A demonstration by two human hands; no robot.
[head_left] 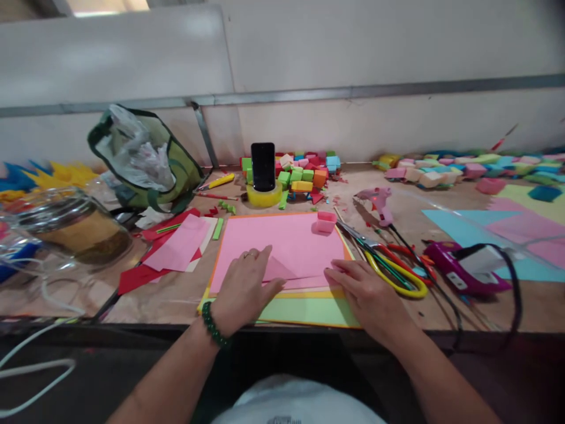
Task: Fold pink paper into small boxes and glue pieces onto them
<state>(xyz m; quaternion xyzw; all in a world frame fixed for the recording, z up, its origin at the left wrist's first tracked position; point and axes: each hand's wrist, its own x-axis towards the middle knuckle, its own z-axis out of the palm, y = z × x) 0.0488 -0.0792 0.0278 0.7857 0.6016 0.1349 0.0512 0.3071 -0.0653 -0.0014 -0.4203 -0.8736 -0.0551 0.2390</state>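
A sheet of pink paper (282, 241) lies on a stack of coloured sheets, with orange, yellow and light green paper (304, 310) showing at the edges. My left hand (247, 282), wearing a ring and a green bead bracelet, rests on the pink sheet's left part, thumb apart from the fingers. At the sheet's lower right edge, my right hand (366, 291) lies with its fingers stretched out on the paper. Between them the front edge of the pink sheet looks slightly raised. A small pink folded paper box (325, 222) sits at the stack's back right corner.
Scissors (397, 274), a pink glue gun (377, 203) and a purple power strip (468, 268) lie to the right. Behind stand a phone (263, 166) on a tape roll (263, 195) and several paper boxes (302, 175). Leftward are paper scraps (179, 242), a jar (79, 227) and a green bag (183, 171).
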